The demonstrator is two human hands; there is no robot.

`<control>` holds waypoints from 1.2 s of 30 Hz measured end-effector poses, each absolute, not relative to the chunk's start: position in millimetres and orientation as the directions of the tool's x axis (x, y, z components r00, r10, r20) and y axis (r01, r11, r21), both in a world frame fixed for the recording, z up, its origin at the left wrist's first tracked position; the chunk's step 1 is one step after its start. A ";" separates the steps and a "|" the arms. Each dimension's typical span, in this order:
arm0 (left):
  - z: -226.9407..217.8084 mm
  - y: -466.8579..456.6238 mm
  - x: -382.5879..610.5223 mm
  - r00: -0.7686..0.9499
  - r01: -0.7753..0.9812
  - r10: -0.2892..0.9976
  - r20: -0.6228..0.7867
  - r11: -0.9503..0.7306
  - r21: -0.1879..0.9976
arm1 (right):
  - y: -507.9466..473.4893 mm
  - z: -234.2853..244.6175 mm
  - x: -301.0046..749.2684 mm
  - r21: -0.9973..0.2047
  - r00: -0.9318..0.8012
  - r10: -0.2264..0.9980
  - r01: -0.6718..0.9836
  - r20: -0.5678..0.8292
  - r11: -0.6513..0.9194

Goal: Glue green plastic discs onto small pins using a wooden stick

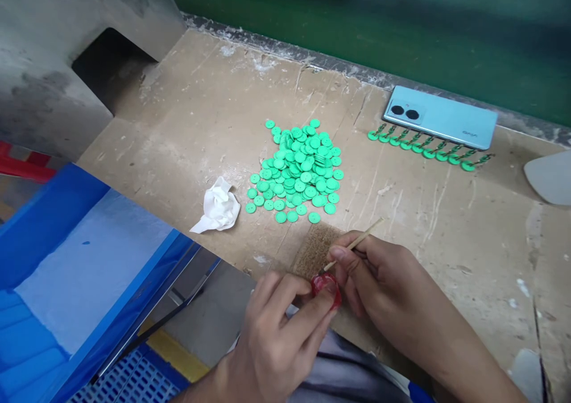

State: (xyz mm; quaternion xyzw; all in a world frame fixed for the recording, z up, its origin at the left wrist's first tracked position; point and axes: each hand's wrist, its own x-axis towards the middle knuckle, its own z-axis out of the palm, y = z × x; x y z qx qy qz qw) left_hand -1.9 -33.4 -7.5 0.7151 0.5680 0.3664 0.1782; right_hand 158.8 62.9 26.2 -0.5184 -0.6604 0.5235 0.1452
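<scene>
My left hand (pixel 276 331) pinches a small round red piece (pixel 326 288), possibly a button or ring, between thumb and fingers. My right hand (pixel 370 278) grips a thin wooden stick (pixel 353 245), whose tip reaches just above the red piece. Beneath both hands lies a brown fibrous mat (pixel 316 250) on the wooden workbench (pixel 423 224). Beyond the mat is a loose heap of round green buttons (pixel 294 168). Farther right, several green buttons with dark stems (pixel 423 148) lie in a neat slanted row.
A smartphone (pixel 439 117) lies face down behind the row, near the bench's back edge. A crumpled white tissue (pixel 217 207) sits left of the heap. A blue bin (pixel 75 272) stands below the bench's left side. A grey curved piece (pixel 551 177) lies at the right edge.
</scene>
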 end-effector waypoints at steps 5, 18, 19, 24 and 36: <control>-7.5 -33.9 -1.6 0.088 0.686 0.941 0.326 -0.294 0.665 | 66.1 22.0 157.4 -0.822 -0.404 0.824 0.555 -0.397 -0.124; -7.6 -33.6 -1.1 0.082 0.684 0.941 0.330 -0.293 0.668 | 66.1 19.8 157.9 -0.835 -0.412 0.818 0.532 -0.400 -0.141; -7.6 -33.6 -1.2 0.082 0.684 0.940 0.330 -0.294 0.667 | 66.2 19.0 157.9 -0.837 -0.413 0.818 0.528 -0.401 -0.143; -7.1 -32.9 -0.9 0.081 0.686 0.944 0.321 -0.287 0.669 | 66.3 19.2 157.3 -0.844 -0.420 0.814 0.516 -0.400 -0.148; -6.9 -32.9 -1.3 0.081 0.686 0.939 0.335 -0.296 0.665 | 65.9 21.1 155.5 -0.867 -0.400 0.836 0.471 -0.376 -0.164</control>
